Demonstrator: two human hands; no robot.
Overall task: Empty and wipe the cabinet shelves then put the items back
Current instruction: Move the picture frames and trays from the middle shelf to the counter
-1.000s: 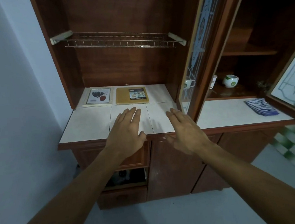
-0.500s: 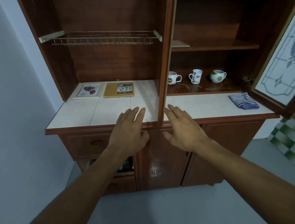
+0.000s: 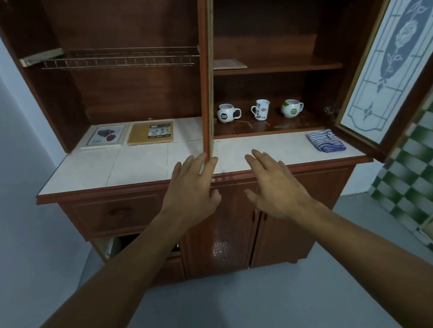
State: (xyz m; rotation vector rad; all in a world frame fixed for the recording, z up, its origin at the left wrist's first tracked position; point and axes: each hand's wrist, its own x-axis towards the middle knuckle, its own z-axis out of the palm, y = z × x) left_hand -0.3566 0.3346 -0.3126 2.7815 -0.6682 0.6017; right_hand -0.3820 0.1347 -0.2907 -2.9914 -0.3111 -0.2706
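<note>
Three mugs (image 3: 261, 110) stood on lower cabinet shelf (image 3: 274, 127), striped cloth (image 3: 325, 141) on table (image 3: 137, 164). Left hand (image 3: 194, 191), right hand (image 3: 276, 185) — each grip wide, empty. Advised: lift mugs by handles, one per hand, onto table.

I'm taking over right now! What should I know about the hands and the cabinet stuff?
Left hand: open, holds nothing, near the middle upright.
Right hand: open, holds nothing, above the counter front edge.
Things: black-patched mug, tall mug and green-patched mug stand on the bottom shelf. The striped cloth lies at the counter's right end.
Done: right door is open.
Left: take the mugs out, wipe the shelves, put the mugs back.
</note>
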